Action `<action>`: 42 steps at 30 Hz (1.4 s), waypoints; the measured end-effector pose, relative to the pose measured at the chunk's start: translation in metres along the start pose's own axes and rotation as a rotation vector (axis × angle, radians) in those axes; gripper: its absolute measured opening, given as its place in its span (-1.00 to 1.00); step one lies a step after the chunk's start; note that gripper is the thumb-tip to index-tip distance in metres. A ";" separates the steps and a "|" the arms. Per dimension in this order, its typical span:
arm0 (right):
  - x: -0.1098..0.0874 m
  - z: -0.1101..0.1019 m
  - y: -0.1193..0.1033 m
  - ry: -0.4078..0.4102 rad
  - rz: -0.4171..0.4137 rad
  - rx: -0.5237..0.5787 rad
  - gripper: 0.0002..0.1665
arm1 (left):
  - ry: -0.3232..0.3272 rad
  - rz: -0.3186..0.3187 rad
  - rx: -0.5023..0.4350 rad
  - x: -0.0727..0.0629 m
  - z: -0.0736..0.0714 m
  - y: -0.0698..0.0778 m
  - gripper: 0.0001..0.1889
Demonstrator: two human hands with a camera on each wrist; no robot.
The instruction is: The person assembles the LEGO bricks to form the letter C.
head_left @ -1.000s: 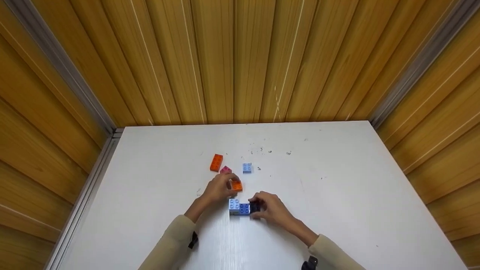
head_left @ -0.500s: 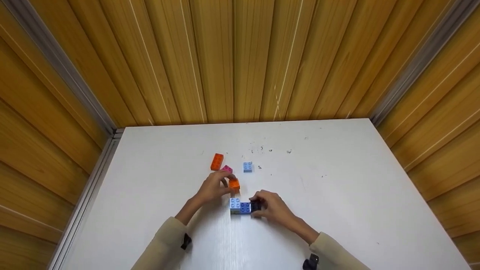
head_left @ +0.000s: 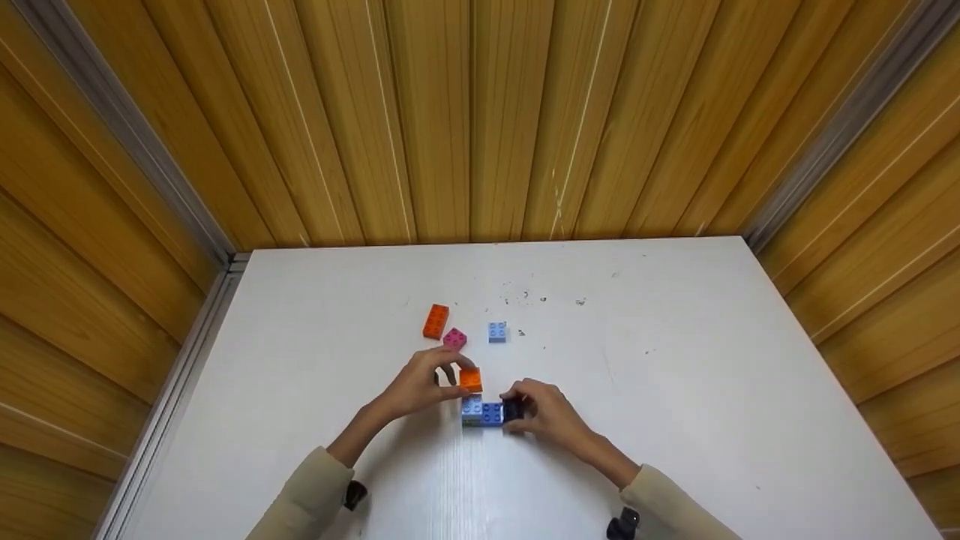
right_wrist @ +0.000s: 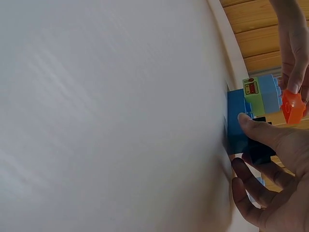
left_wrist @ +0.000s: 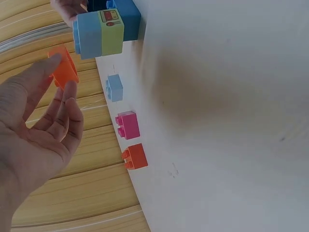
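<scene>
My left hand (head_left: 421,386) pinches an orange toy building brick (head_left: 470,379) between thumb and fingers, close above a small brick assembly. That assembly has a blue brick (right_wrist: 236,128) as its base. At its left end sits a yellow-green brick (left_wrist: 112,33) with a printed picture, topped by a light blue brick (left_wrist: 89,36). A black brick (right_wrist: 261,149) is at the right end, and my right hand (head_left: 553,414) grips it there. In the right wrist view the orange brick's hollow underside shows, tilted, beside the light blue brick's studs; whether they touch I cannot tell.
Beyond the hands lie a long red-orange brick (head_left: 436,321), a pink brick (head_left: 454,339) and a loose light blue brick (head_left: 497,332) on the white table (head_left: 660,390). Wood-patterned walls (head_left: 465,120) enclose the back and sides.
The orange brick has come nearer in my left hand, from beyond the assembly to above its light blue end. The pink brick is now fully uncovered. My right hand stays on the black brick.
</scene>
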State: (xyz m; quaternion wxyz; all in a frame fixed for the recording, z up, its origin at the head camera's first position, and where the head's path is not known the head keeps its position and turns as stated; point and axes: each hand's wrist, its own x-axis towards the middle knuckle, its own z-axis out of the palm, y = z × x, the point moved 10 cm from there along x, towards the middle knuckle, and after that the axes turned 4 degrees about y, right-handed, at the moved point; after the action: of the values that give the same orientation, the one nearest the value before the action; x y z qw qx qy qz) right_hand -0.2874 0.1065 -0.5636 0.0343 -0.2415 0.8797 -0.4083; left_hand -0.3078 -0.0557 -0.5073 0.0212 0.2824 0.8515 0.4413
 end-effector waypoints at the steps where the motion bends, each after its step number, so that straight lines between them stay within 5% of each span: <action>1: 0.000 0.000 0.000 0.002 -0.004 0.004 -0.50 | -0.009 -0.004 -0.012 -0.002 0.002 0.001 -0.69; 18: 0.002 -0.001 -0.001 0.018 -0.013 0.034 -0.54 | -0.101 -0.052 0.071 -0.015 0.015 -0.004 -0.58; 42: -0.001 -0.002 0.000 0.023 -0.018 0.014 -0.51 | -0.106 -0.018 0.223 -0.013 0.013 -0.002 -0.56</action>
State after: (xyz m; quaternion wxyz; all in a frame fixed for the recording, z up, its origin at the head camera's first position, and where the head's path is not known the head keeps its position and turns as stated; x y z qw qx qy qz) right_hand -0.2872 0.1082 -0.5624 0.0222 -0.2445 0.8748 -0.4176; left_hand -0.2943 -0.0535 -0.5189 0.0387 0.2982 0.8955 0.3282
